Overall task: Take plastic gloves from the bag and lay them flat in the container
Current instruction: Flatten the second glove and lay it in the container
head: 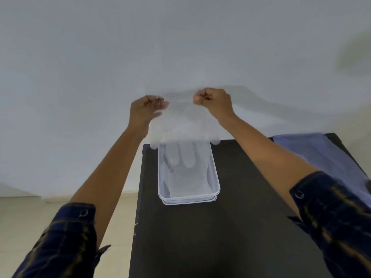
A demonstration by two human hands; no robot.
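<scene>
A thin clear plastic glove (181, 125) hangs spread in the air, cuff up and fingers down. My left hand (145, 109) pinches its left cuff corner and my right hand (213, 101) pinches the right corner. The glove's fingertips dangle just above the far end of a clear rectangular container (214, 177) on the black table (230, 227). Inside the container something pale and glove-like lies flat. The bag of gloves (313, 151), pale bluish and flat, lies at the table's far right.
A white wall stands right behind the table's far edge. Beige floor shows to the left of the table. My dark plaid sleeves are rolled to mid-forearm at both lower corners.
</scene>
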